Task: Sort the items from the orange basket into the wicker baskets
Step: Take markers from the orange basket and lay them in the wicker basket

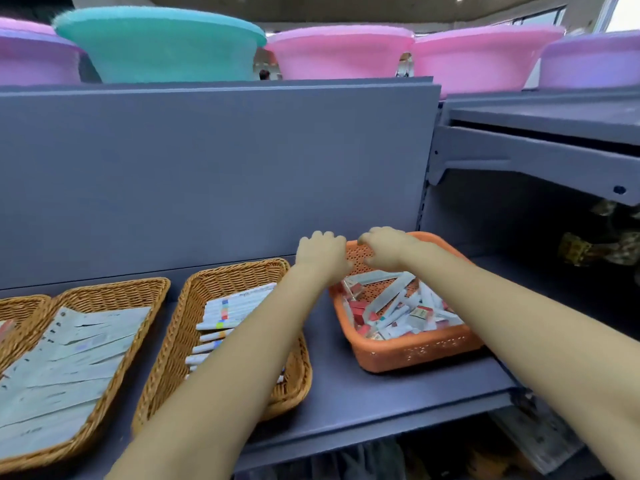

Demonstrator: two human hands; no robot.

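Observation:
The orange basket (415,351) stands on the blue shelf at the right, its far side tipped up. Long white packets and small red boxes (394,306) lie heaped toward its near wall. My left hand (322,254) curls over the basket's far left corner. Just right of it, my right hand (384,249) curls over the far rim. A wicker basket (221,277) to the left holds rows of white packets with coloured marks, partly hidden by my left forearm. Another wicker basket (114,289) holds flat pale packets. A third wicker basket (20,303) shows only at the left edge.
A blue back panel (214,174) rises right behind the baskets. Pink, teal and purple plastic basins (159,46) sit on the top shelf. A shelf bracket (519,164) juts out at the upper right, with dark wrapped goods (595,247) beneath it. The shelf's front edge (381,431) runs below my arms.

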